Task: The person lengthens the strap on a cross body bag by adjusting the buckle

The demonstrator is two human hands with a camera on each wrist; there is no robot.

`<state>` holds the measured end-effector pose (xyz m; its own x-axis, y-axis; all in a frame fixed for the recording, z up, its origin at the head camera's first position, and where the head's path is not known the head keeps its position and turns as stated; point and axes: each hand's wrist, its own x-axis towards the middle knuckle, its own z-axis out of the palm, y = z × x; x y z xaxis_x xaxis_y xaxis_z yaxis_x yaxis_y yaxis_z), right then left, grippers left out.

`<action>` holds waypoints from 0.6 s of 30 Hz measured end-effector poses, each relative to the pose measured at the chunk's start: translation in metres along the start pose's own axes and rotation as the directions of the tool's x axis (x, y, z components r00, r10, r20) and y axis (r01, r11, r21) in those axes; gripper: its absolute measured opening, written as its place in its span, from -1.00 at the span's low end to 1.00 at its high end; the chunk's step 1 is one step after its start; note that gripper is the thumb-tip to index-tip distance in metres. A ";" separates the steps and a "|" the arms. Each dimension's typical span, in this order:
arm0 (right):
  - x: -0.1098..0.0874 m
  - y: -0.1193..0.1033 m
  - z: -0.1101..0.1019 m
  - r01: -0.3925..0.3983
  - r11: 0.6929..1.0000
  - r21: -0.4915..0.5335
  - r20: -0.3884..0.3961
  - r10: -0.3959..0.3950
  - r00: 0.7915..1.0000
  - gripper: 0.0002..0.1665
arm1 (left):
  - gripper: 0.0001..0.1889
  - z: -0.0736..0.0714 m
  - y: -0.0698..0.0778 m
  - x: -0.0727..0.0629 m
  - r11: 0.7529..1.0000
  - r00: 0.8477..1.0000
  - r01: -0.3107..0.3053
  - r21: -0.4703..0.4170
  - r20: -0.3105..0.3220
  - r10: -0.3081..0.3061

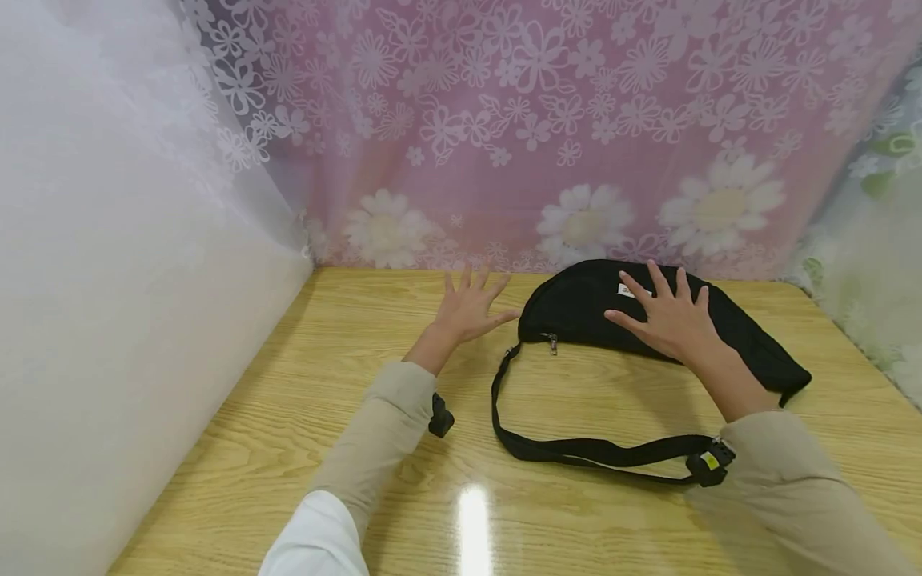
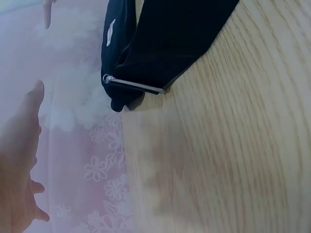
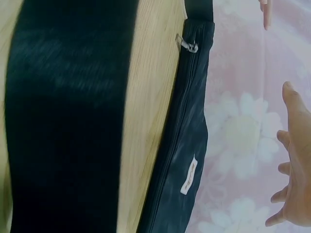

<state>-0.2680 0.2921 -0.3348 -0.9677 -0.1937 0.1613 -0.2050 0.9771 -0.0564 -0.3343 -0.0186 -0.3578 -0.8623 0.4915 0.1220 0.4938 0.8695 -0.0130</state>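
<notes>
A black crescent-shaped waist bag (image 1: 576, 300) lies at the back right of the wooden table, with a small white label and a metal zipper pull (image 1: 553, 344). Its black strap (image 1: 576, 448) loops toward the front. My right hand (image 1: 673, 320) is spread over the bag, overlapping it in the head view; in the right wrist view the hand (image 3: 299, 160) stands apart from the bag (image 3: 182, 145). Left of the bag is my left hand (image 1: 468, 308), fingers spread and thumb pointing toward the bag's left end. Neither hand holds anything.
Behind the table (image 1: 288, 384) hangs a pink flowered curtain (image 1: 461, 160). White sheeting (image 1: 144, 240) borders the left side, and a pale flowered sheet (image 1: 879, 264) the right. Black wrist-camera pieces show beside both sleeves, the right one overlapping the strap's end.
</notes>
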 end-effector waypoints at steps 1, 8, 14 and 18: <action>-0.002 0.003 0.000 -0.003 1.000 -0.001 -0.002 0.003 1.000 -0.01 | -0.22 0.001 0.001 0.001 1.000 1.000 -0.005 0.003 0.002 0.005; -0.024 0.035 0.001 -0.042 0.999 0.019 -0.033 0.043 0.999 0.01 | -0.24 0.017 0.015 0.013 0.999 0.998 -0.048 0.016 0.051 0.047; -0.051 0.072 0.011 -0.108 0.992 0.066 -0.020 0.110 0.994 -0.03 | -0.26 0.037 0.027 0.020 0.992 0.988 -0.126 0.003 0.094 0.125; -0.072 0.100 0.023 -0.159 0.984 0.083 0.017 0.158 0.987 -0.03 | -0.29 0.049 0.032 0.023 0.979 0.972 -0.203 -0.033 0.116 0.205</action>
<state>-0.2226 0.4017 -0.3748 -0.9904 -0.0379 0.1331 -0.0595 0.9849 -0.1625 -0.3438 0.0234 -0.4042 -0.7495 0.6620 0.0013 0.6619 0.7495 -0.0044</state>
